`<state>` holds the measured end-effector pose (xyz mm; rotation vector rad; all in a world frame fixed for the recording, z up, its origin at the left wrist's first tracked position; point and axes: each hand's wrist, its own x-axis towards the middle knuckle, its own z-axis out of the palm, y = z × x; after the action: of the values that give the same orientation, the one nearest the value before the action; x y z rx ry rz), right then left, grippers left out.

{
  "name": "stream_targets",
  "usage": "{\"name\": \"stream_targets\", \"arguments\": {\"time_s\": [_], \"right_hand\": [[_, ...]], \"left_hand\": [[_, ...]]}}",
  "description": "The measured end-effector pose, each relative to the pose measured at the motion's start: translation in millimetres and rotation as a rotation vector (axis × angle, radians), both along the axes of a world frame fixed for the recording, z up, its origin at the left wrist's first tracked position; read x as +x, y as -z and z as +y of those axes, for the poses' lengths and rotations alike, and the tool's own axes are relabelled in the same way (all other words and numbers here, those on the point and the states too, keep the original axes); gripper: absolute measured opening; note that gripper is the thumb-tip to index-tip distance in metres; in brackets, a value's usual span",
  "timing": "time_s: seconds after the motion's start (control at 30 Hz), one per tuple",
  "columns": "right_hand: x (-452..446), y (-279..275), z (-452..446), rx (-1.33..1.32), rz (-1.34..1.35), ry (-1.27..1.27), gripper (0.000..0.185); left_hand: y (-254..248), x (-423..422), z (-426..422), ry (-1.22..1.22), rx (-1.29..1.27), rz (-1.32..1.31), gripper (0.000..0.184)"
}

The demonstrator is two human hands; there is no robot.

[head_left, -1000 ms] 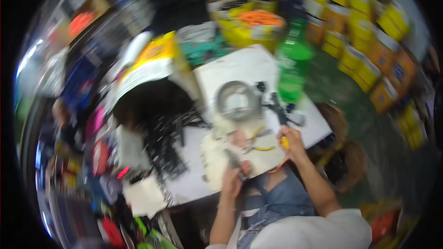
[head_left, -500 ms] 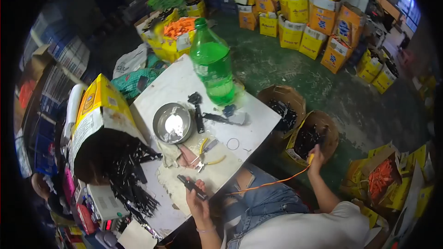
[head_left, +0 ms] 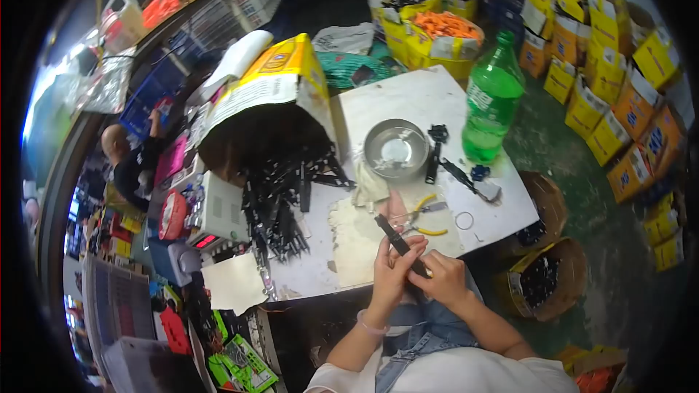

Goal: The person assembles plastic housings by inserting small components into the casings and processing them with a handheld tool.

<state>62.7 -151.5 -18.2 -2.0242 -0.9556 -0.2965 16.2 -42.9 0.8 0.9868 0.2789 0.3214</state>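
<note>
A slim, long black part (head_left: 392, 234), its kind unclear, slants over the near table edge. My left hand (head_left: 391, 271) is closed around its middle, thumb along the side. The fingers of my right hand (head_left: 442, 278) are closed at its lower end, which they partly hide. Just beyond my hands lie yellow-handled pliers (head_left: 429, 231) and a crumpled cloth (head_left: 370, 188). A round metal bowl (head_left: 397, 149) stands farther back, with a black part (head_left: 434, 160) beside it.
A tipped yellow carton (head_left: 309, 65) spills many black parts (head_left: 277, 207) onto the table's left. A green bottle (head_left: 494, 102) stands at the back right corner. Open cartons (head_left: 571, 266) sit on the floor at right. At far left is another person (head_left: 131, 164).
The view has turned left. My right hand, which was out at right by the floor carton with a yellow-ended thing on an orange cord, is now at the black part beside my left hand.
</note>
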Motion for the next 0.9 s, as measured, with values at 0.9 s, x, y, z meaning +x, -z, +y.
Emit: {"name": "stream_targets", "arguments": {"time_s": [0.9], "right_hand": [[92.3, 26.3, 30.1, -0.226, 0.094, 0.219, 0.024]], "left_hand": [[11.8, 36.0, 209.6, -0.14, 2.359, 0.244, 0.015]]}}
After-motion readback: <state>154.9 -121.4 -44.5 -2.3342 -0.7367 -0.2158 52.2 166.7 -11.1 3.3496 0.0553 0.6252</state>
